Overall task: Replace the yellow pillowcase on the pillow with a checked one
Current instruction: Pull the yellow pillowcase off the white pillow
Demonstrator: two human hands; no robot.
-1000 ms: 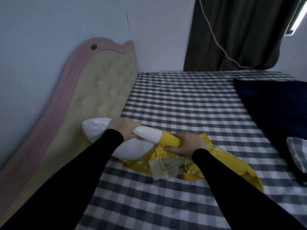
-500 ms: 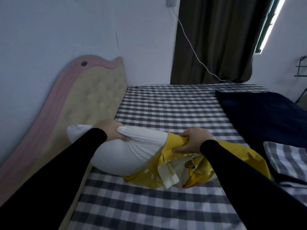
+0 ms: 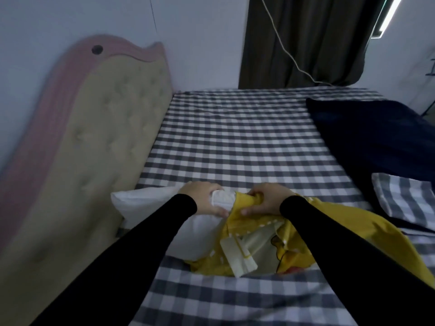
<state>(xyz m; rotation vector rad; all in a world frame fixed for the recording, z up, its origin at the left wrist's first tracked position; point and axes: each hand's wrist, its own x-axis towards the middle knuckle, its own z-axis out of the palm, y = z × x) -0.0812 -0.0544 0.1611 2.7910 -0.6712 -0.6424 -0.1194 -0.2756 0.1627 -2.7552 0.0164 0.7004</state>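
Note:
A white pillow [image 3: 150, 201] lies on the bed beside the headboard, its left half bare. The yellow pillowcase [image 3: 334, 234] covers its right half, bunched and turned partly inside out near the opening. My left hand [image 3: 204, 198] grips the pillow's white fabric at the top edge. Close to its right, my right hand [image 3: 266, 198] holds the bunched rim of the yellow pillowcase. A folded checked pillowcase [image 3: 404, 196] lies at the right on the dark blanket.
The bed carries a grey and white checked sheet [image 3: 235, 137]. A padded beige and pink headboard [image 3: 94, 137] stands along the left. A dark blue blanket [image 3: 376, 137] covers the right side. Dark curtains [image 3: 306, 38] and a white cable hang at the back.
My two hands have come closer together at the pillowcase's opening. My left hand has shifted right along the pillow's top edge. The view has tilted and moved slightly.

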